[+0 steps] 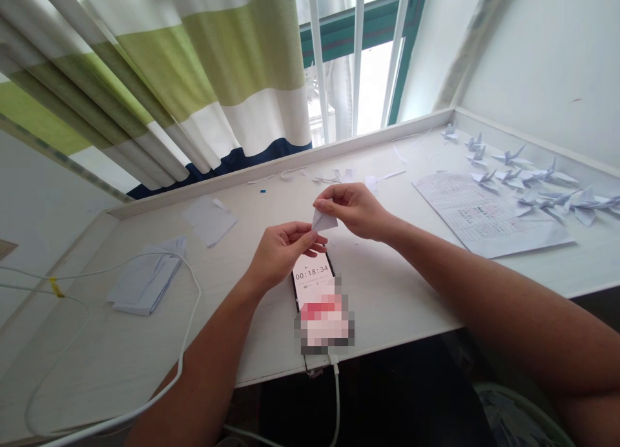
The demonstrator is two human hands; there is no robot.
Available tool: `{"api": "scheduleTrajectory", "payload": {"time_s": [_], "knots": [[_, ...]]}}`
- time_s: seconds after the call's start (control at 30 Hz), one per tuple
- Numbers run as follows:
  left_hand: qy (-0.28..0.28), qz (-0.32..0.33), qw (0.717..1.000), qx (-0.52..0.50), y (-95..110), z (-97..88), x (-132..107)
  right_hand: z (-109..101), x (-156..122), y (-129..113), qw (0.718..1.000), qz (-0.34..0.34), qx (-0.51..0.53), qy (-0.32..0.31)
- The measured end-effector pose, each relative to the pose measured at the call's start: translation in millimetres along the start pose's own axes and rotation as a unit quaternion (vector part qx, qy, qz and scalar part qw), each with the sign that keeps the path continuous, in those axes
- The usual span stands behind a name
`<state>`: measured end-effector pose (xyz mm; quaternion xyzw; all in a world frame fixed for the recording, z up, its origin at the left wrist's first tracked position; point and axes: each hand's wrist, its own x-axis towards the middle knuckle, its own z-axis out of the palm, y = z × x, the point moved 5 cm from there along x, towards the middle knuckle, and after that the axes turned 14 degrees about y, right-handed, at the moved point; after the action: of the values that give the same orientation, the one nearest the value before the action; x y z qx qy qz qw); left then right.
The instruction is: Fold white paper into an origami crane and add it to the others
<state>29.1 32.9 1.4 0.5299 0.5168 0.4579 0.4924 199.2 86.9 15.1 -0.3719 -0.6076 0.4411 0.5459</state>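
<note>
A small folded piece of white paper (325, 221) is held up between my two hands, above the white table. My right hand (356, 208) pinches its upper edge between thumb and fingers. At its lower left corner, my left hand (289, 248) grips it with thumb and forefinger, the other fingers slightly spread. Creases show on the paper's face. Just below my hands lies a phone (317, 292) with a timer on its screen, its lower part blurred out.
Several folded paper cranes (508, 155) stand at the right, some by a printed sheet (479, 214). Stacked paper (148, 279) and loose paper sheets (213, 221) lie left. Paper scraps (339, 176) lie at the back. A white cable (191, 324) loops across the left side.
</note>
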Motion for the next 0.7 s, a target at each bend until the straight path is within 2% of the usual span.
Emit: {"api": "scheduleTrajectory", "payload": {"time_s": [0.4, 0.6, 0.7], "knots": [[-0.021, -0.01, 0.999, 0.03, -1.6, 1.5, 1.7, 0.1, -0.4, -2.7, 1.0, -0.008, -0.001, -0.01], [-0.046, 0.001, 0.999, 0.024, -4.8, 4.4, 1.4, -0.1, 0.0, -2.9, 1.0, -0.009, 0.0, -0.011], [-0.041, 0.007, 0.999, 0.025, -4.5, 4.0, 1.1, -0.5, 0.4, -2.6, 1.0, -0.013, 0.006, -0.011]]}}
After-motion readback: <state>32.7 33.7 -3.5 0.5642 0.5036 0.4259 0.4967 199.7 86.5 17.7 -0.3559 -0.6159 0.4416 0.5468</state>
